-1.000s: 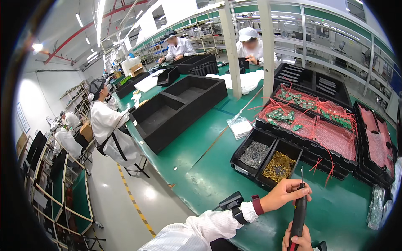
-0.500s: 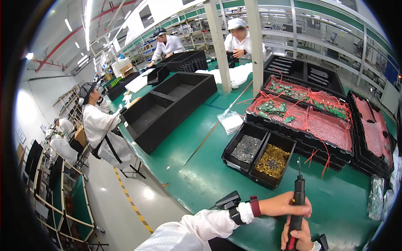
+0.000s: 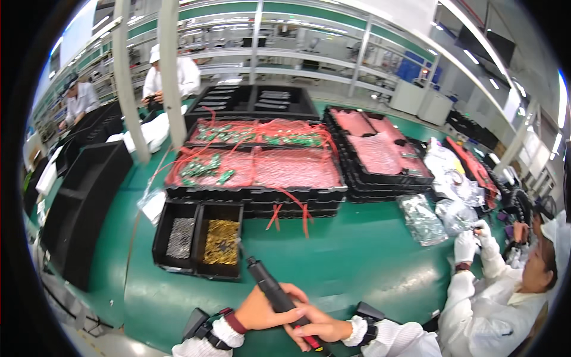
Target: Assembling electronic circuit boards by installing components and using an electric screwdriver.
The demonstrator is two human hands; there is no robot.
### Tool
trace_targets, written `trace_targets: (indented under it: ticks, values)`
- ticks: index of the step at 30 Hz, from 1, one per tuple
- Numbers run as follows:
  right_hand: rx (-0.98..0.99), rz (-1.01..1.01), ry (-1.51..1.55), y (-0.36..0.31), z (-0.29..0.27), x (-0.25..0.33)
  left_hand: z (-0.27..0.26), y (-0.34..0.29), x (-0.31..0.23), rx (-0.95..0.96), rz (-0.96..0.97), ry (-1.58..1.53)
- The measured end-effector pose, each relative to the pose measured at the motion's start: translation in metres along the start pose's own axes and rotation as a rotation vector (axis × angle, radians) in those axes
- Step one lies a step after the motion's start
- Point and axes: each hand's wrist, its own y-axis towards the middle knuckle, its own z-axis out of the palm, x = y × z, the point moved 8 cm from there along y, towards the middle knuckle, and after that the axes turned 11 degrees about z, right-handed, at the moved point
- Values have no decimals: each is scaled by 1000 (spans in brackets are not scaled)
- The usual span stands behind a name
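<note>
At the far left a long black box (image 3: 89,226) stands on the green table (image 3: 339,244), and beyond it two co-workers in white sit or stand near the far edge. Next comes a clear bag (image 3: 153,205) with something white inside, just beside two small black bins set side by side: the left bin (image 3: 169,263) holds silver-coloured pieces, the right bin (image 3: 217,274) brass-coloured ones. Behind them rises a stack of black trays (image 3: 285,194) lined with pink bubble wrap, with green circuit boards and red wires on top. In front of the bins, the left hand (image 3: 260,310) is closed around the middle of a black screwdriver (image 3: 270,285), which slants up and leftward, its bit near the right bin; whether they touch cannot be told. The right hand (image 3: 326,326) grips the tool lower down, close against the left hand, by its red-marked rear part. Any lettering on the tool is too small to read. Further right are a second tray stack (image 3: 380,178), crinkled clear bags (image 3: 423,220) whose print is indistinct, and a seated co-worker's white-gloved hand (image 3: 466,245).
</note>
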Motion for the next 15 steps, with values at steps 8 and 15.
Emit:
trace_targets:
  ticks: [8, 15]
  values:
    - [-33, -27, -50, 0, 4, -6, 1, -5, -3, -48, 65, -20]
    - [23, -47, 8, 18, -5, -14, -8, -12, 11, -120, 65, -35]
